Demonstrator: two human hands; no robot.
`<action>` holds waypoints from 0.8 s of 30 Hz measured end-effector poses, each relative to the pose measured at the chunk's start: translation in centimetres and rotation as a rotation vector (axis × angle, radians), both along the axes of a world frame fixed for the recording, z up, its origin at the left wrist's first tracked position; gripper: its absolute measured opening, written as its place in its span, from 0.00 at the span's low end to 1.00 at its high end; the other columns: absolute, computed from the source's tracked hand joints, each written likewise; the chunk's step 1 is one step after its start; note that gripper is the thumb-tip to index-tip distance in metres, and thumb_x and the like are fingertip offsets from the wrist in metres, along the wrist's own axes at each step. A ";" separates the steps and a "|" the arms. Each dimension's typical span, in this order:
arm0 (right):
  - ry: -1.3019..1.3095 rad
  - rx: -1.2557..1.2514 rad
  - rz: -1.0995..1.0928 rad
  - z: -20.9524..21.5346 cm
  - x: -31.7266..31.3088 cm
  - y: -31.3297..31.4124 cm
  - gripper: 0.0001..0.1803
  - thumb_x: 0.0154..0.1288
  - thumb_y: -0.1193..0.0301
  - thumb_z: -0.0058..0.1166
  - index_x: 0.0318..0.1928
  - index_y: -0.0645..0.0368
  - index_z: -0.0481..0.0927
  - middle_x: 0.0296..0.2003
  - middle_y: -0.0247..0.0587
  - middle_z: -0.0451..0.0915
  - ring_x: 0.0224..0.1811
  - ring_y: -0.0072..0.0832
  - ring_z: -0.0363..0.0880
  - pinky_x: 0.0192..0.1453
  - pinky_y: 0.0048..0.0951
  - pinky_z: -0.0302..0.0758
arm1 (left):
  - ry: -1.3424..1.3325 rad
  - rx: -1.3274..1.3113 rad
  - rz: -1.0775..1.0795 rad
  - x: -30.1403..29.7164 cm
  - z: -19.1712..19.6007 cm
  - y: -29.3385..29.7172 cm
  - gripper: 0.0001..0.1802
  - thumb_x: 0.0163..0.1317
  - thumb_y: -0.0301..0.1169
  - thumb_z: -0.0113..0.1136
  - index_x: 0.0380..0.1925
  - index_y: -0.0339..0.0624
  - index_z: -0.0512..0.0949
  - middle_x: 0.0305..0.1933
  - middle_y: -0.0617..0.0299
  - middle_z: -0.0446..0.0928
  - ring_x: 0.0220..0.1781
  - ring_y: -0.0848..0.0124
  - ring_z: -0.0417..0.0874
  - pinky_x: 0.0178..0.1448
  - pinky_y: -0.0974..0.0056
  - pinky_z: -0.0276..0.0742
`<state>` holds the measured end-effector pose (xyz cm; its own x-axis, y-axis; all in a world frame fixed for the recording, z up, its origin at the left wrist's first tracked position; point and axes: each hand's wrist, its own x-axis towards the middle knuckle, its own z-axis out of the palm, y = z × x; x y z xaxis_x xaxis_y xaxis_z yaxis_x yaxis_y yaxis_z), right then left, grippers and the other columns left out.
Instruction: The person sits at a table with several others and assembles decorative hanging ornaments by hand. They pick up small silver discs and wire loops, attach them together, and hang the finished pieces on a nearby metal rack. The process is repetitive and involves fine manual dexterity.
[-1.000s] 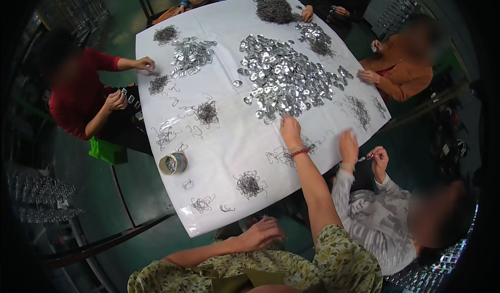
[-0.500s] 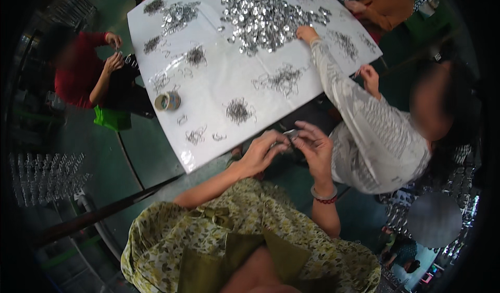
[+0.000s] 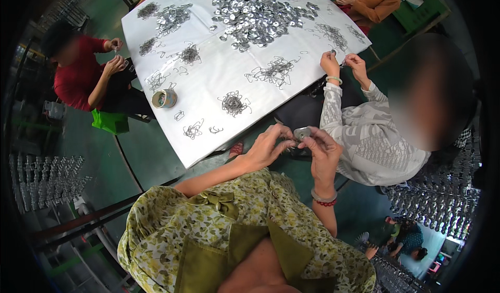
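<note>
Two hands just off the near edge of the white counter (image 3: 208, 103), close together, both partly closed. In the right hand (image 3: 325, 150), a round metal disc (image 3: 302, 132), pinched between thumb and fingers. Just beside it, the left hand (image 3: 266, 144), fingers curled, thumb and forefinger nearly meeting; impossible to tell whether gripping anything. Between the fingertips, below the disc, a small dark patch, too tiny to make out. Far on the counter, a heap of shiny metal pieces (image 3: 258, 19), lower layers hidden. Nearer, a clump of wire hooks (image 3: 235, 104), tangled, hard to separate by eye. Toward the left edge, a tin (image 3: 164, 98), contents unclear. Far right, an orange-clad co-worker (image 3: 376, 4), cut off above.
</note>
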<state>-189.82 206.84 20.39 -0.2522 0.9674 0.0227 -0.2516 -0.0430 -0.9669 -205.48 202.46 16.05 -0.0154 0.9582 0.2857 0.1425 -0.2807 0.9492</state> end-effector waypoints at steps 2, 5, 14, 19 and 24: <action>-0.001 -0.025 -0.050 -0.6 -0.2 -0.8 0.10 0.56 0.84 0.56 0.40 0.72 0.78 0.33 0.47 0.80 0.31 0.28 0.79 0.34 0.26 0.78 | -0.046 0.075 -0.013 -1.0 -0.1 0.6 0.17 0.55 0.25 0.62 0.44 0.37 0.70 0.44 0.53 0.75 0.46 0.58 0.79 0.49 0.60 0.74; -0.013 -0.063 -0.074 -0.1 -0.7 -2.0 0.09 0.55 0.84 0.56 0.39 0.73 0.78 0.33 0.47 0.80 0.31 0.28 0.79 0.34 0.27 0.78 | 0.178 0.012 0.071 -5.1 -0.8 3.2 0.16 0.57 0.27 0.60 0.46 0.39 0.74 0.46 0.56 0.78 0.50 0.64 0.79 0.51 0.61 0.74; -0.081 -0.185 -0.153 -0.9 -2.1 -3.5 0.11 0.49 0.88 0.57 0.36 0.70 0.79 0.30 0.41 0.79 0.32 0.25 0.77 0.41 0.24 0.74 | 1.173 -0.026 0.068 -17.9 -13.8 15.9 0.07 0.53 0.30 0.54 0.29 0.46 0.81 0.37 0.57 0.73 0.46 0.61 0.73 0.45 0.61 0.75; -0.056 -0.282 -0.179 -0.3 -3.3 -3.2 0.13 0.50 0.87 0.58 0.40 0.69 0.78 0.32 0.38 0.79 0.35 0.23 0.77 0.42 0.22 0.72 | 1.277 0.145 -0.083 -19.2 -15.4 17.0 0.08 0.53 0.30 0.53 0.32 0.43 0.76 0.37 0.56 0.71 0.47 0.61 0.72 0.46 0.62 0.75; 0.008 -0.299 -0.240 -0.8 -3.1 -2.8 0.20 0.51 0.87 0.56 0.47 0.69 0.74 0.38 0.38 0.76 0.41 0.23 0.73 0.46 0.23 0.71 | 0.947 -0.019 0.115 -17.5 -13.0 16.1 0.07 0.58 0.27 0.50 0.36 0.40 0.73 0.35 0.54 0.72 0.41 0.59 0.74 0.44 0.59 0.75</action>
<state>-192.87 204.00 19.63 -0.0191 0.9630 -0.2687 -0.2967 -0.2621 -0.9183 -223.01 218.55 3.08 0.1195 0.9699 0.2120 0.8800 -0.2024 0.4298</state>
